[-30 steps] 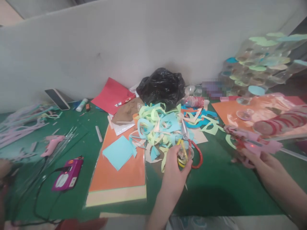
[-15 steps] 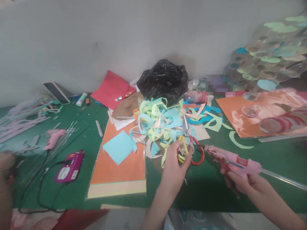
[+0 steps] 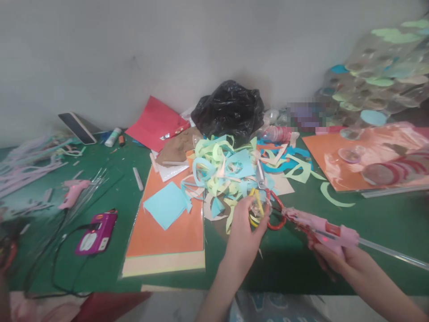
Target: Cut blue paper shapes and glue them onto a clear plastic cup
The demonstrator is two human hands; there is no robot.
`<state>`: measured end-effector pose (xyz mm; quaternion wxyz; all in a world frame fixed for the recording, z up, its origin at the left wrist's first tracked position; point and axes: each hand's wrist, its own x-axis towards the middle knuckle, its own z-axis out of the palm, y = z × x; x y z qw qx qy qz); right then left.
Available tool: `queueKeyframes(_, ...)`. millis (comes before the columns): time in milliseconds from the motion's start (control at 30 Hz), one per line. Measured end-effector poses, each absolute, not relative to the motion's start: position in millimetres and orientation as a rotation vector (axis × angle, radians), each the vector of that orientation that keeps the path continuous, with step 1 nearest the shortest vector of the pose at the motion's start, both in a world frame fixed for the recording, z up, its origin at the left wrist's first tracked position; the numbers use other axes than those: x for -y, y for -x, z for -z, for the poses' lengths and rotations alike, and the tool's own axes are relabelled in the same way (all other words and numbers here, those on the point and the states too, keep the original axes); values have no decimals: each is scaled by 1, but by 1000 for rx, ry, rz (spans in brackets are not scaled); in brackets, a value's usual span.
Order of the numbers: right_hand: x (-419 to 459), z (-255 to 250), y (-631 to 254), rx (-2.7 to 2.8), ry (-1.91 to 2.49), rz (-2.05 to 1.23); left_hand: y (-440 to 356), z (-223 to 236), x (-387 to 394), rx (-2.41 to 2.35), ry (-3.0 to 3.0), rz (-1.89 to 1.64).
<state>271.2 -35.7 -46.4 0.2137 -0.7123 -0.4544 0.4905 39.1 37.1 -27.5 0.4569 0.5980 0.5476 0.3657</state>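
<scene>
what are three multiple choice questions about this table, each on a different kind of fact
1. Where does the light blue paper square lie?
A) on the orange sheet
B) on the red sheet
C) inside the black bag

2. What colour is the hot glue gun in the right hand?
A) green
B) black
C) pink

3. How is the second glue gun placed?
A) held in a hand
B) lying on the green mat
C) standing in a box

1: A, the square sits on the orange sheet, left of the paper scraps.
2: C, its body is pink, with a clear glue stick out the back.
3: B, it rests on the mat with no hand on it.
</scene>
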Motion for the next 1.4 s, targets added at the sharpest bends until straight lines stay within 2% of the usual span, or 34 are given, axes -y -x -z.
queueKeyframes(433, 33, 43, -275, 1388, 1990, -1426, -38, 29, -38, -1336, -1436, -887)
queueKeyframes(667, 31, 42, -275, 1461, 2040, -1382, -37, 31, -37, -1333, -1448, -895)
queueKeyframes(867, 33, 40, -271, 1489, 2083, -1215, -38, 32, -37, -1333, -1461, -900)
queueKeyframes(1400, 41, 49, -277, 1362, 2027, -1212, -37, 34, -35, -1362, -1446, -879)
